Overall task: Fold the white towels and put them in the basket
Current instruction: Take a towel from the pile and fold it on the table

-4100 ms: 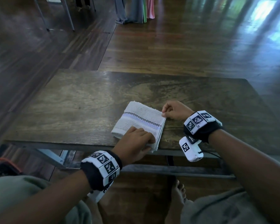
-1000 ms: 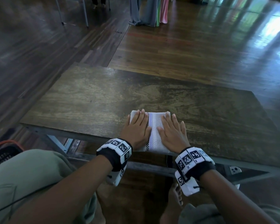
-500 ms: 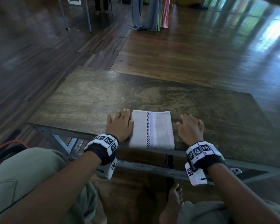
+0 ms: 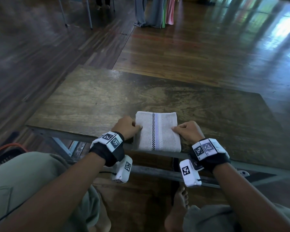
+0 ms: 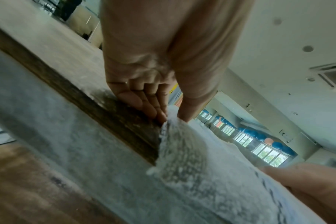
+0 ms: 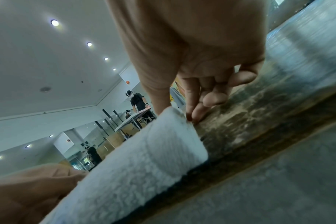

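Note:
A folded white towel [image 4: 156, 131] with a checked and lilac stripe lies at the near edge of the wooden table [image 4: 94, 101], its near end just over the edge. My left hand [image 4: 126, 127] pinches the towel's left side, thumb on top, fingers curled beside it. My right hand [image 4: 187, 131] pinches the right side the same way. In the left wrist view the left hand [image 5: 163, 112] has its thumb on the towel [image 5: 182, 151] and its fingers tucked at the edge. In the right wrist view the right hand [image 6: 175, 110] pinches the towel [image 6: 148, 151].
A dark basket with an orange rim [image 4: 5, 153] stands on the floor at the left, beside my knee. Hanging cloths [image 4: 154, 12] and metal legs [image 4: 89, 14] stand far back. A person [image 6: 136, 104] works at another table in the distance.
Half a second ago both hands lay flat on the table beside the towel. Now each has closed in and pinches a side of it.

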A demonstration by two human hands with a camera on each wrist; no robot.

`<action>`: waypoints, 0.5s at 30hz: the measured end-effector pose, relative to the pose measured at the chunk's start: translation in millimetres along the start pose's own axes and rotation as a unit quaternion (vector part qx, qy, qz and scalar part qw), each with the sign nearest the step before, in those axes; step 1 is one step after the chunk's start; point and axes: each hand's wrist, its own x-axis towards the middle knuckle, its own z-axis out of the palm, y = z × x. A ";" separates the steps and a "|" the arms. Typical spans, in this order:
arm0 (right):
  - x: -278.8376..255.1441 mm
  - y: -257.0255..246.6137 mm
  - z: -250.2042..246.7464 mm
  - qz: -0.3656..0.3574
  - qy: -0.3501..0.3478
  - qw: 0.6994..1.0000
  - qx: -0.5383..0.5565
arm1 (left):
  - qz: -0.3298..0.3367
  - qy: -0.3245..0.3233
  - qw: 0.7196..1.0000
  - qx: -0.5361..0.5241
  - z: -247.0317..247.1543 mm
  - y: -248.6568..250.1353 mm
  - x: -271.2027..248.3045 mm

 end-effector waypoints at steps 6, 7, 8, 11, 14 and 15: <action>6.5 -8.1 5.9 0.016 -0.036 0.999 -0.025 | -0.022 -0.015 0.999 -0.023 2.1 3.7 0.8; 7.7 -9.6 5.8 0.017 -0.045 0.999 -0.025 | -0.025 -0.017 0.999 -0.029 2.3 5.4 0.5; 7.8 -11.4 5.0 0.019 -0.053 0.998 -0.026 | -0.026 -0.015 0.999 -0.035 1.9 7.6 0.2; 8.7 -13.7 2.3 0.011 -0.059 0.998 -0.019 | -0.030 -0.006 0.997 -0.077 1.0 11.4 0.5; 10.3 -13.0 -0.2 0.005 -0.069 0.997 0.025 | -0.037 0.008 0.991 -0.126 4.0 8.1 1.1; 10.5 -12.3 -0.9 0.008 -0.071 0.996 0.053 | -0.045 0.013 0.989 -0.142 4.7 6.5 1.1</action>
